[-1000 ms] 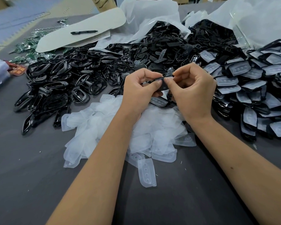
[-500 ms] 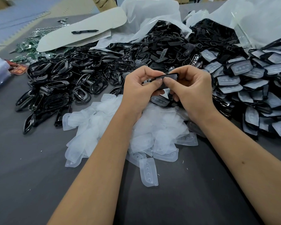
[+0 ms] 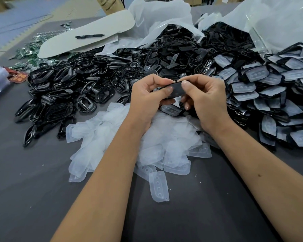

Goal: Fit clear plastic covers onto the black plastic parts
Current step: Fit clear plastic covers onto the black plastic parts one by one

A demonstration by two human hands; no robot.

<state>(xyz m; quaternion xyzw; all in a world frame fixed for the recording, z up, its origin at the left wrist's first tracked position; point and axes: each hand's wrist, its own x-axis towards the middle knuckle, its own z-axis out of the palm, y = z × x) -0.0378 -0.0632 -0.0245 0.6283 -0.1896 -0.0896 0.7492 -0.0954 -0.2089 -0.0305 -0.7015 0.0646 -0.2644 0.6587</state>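
I have both hands pinched shut on the black part [image 3: 177,89] — left hand [image 3: 147,96], right hand [image 3: 205,96] — its long axis running hand to hand.

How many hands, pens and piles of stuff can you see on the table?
Hands: 2, left hand and right hand, pinching one black part
Pens: 1, black pen
Piles: 3, black frames, clear covers, covered parts
Total: 6
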